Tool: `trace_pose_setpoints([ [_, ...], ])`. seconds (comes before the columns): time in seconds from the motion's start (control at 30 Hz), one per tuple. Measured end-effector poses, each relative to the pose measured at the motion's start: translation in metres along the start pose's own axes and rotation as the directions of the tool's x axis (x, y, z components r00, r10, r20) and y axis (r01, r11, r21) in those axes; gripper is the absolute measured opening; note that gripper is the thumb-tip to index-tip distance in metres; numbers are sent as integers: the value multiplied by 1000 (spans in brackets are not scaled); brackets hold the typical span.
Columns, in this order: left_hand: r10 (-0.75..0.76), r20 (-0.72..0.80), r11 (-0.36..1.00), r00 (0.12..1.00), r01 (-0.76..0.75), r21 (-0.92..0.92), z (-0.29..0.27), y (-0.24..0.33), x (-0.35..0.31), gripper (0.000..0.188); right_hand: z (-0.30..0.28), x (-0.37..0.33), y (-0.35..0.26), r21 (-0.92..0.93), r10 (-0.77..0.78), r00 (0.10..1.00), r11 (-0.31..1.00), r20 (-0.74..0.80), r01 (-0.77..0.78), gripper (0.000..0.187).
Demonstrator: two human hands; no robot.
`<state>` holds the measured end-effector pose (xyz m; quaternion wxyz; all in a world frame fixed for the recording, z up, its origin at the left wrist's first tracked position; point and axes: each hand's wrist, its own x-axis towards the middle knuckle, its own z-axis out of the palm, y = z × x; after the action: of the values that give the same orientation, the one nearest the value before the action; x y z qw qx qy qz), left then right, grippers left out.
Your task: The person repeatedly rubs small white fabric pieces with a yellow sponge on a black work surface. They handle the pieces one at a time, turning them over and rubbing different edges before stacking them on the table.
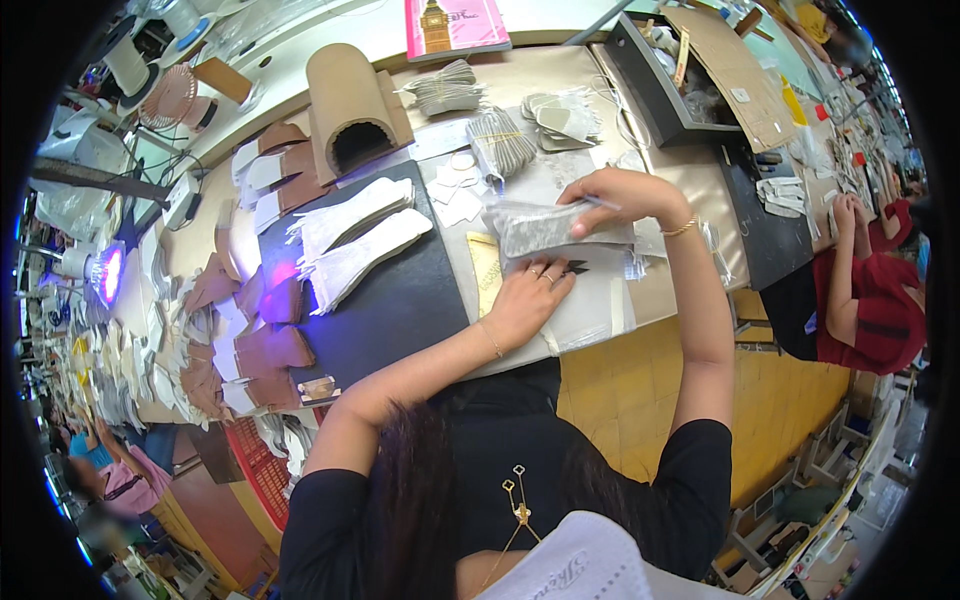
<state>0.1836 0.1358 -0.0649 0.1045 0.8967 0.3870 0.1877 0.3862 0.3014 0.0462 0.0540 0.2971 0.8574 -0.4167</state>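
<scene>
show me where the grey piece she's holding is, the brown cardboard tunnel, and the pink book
grey piece (545, 228), head view, on its flat middle between the two hands
brown cardboard tunnel (340, 85), head view, on its curved top
pink book (455, 25), head view, on its cover

Grey cloth pieces (545, 228); matt black mat (390, 300); cardboard tunnel (350, 105).

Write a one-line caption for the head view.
Left hand presses a pale sheet while the right hand holds a grey patterned piece above it.
</scene>
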Motion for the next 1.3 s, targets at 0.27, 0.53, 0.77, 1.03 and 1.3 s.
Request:
trace_pose_setpoints([
  [0.27, -58, -60, 998, 997, 57, -23, -4, -8, -4, 38, 22, 36, 30, -179, 267, 923, 929, -278, -323, 58],
  [0.53, -174, -168, 977, 970, 148, -156, -71, -13, -20, 34, 61, 27, 5, -390, 22, 677, 803, -736, -450, 41],
  [0.77, -580, -105, 808, 808, 587, 53, -166, -96, -95, 57, 148, 20, -54, -325, -246, 667, 946, -704, 6, 28],
  [1.03, -518, 45, 849, 854, 508, 143, -150, -123, -105, 64, 212, 12, -108, -393, -129, 877, 917, -463, -73, 57],
  [1.3, -493, 63, 870, 868, 492, 34, -139, -113, -118, 57, 245, -27, -115, -546, -325, 834, 837, -446, 34, 52],
])
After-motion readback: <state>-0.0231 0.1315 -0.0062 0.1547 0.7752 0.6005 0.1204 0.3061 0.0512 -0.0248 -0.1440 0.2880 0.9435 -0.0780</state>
